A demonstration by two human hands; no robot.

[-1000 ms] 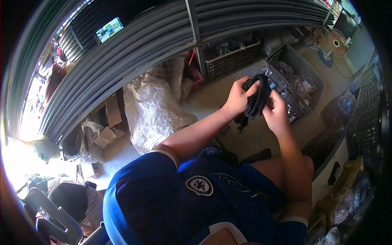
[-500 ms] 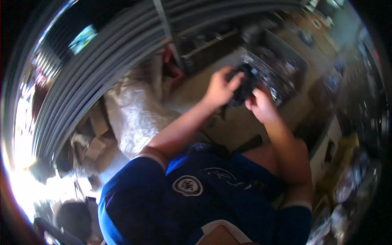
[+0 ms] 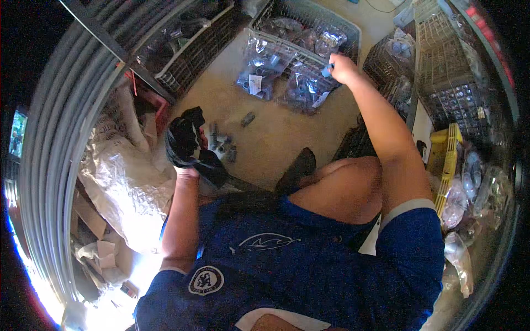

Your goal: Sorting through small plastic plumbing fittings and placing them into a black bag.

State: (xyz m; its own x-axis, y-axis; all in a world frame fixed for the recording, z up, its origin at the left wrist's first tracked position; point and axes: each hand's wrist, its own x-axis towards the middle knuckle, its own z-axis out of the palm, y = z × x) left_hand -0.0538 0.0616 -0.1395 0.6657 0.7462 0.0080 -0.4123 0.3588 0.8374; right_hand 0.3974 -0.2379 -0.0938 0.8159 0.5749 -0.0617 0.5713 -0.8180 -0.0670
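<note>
Where the left hand (image 3: 188,172) was: raised near the pale sack (image 3: 130,185), mostly covered by a black cloth (image 3: 181,139); because the cloth wrapped around it, how firmly the fingers were closed could not be told.
Black cloth: it sat on and around the left hand, with an end hanging past the wrist; if it was only loosely hooked there, it could have slid off.
Loose grey pipe pieces (image 3: 222,144): a small cluster lay on the floor (image 3: 276,138) just beyond the cloth, with a lone piece (image 3: 248,118) apart from it; the hanging end, swung low, might have scattered them.
Right hand (image 3: 345,70): stretched well out, its fingers closed on a short blue tube (image 3: 327,70) near the clear bags (image 3: 305,88); with so little to pinch, the tube might have slipped and been lost among similar pieces.
Grey crate (image 3: 353,30): it stood behind the bags, and a reach carried too far could have knocked the knuckles on its rim.
Hands against half a second earlier: they had been together at the cloth; now they were wide apart, the cloth with the left, and the view had turned, bringing the loose pieces into clear sight.
</note>
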